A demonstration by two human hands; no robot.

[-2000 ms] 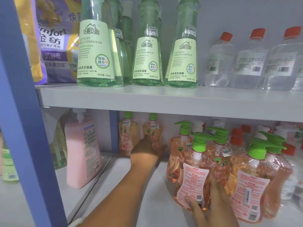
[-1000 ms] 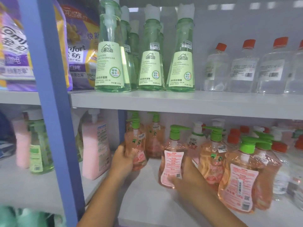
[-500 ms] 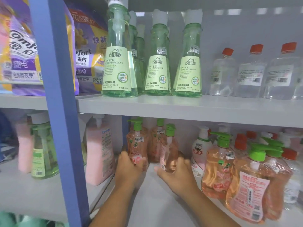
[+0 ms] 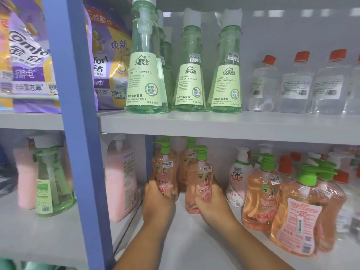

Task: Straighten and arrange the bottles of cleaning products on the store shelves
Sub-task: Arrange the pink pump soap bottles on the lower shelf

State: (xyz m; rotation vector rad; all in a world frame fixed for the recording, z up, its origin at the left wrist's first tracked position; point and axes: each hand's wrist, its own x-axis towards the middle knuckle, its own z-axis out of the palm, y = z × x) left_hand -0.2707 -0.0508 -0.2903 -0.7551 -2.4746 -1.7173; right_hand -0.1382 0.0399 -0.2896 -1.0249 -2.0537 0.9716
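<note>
Two peach pump bottles on the lower shelf (image 4: 194, 240) are held at once: the left hand (image 4: 155, 199) is wrapped round the lower body of the left pump bottle (image 4: 164, 172), fingers curled over its front label, and the right hand (image 4: 211, 203) is closed round the base of the right pump bottle (image 4: 200, 182), which stands just right of the first and slightly nearer. Both bottles are judged full, so moderately heavy and top-light; the plastic is smooth and probably slippery, stiff enough not to buckle. A grip low on the waist of the body is judged best; the green pump heads should not be pulled on. Directly behind the two hands a third peach bottle (image 4: 185, 164) is seen, close enough to be knocked. Just left of the left hand a pink refill bottle (image 4: 120, 180) and the blue upright (image 4: 78, 123) limit sideways room. Right of the right hand a white pump bottle (image 4: 240, 178) and a crowded cluster of peach bottles (image 4: 292, 207) with spouts pointing different ways are standing; one shows its back label. Overhead, the upper shelf edge (image 4: 214, 125) caps lifting height, so sliding is judged safer than lifting.
</note>
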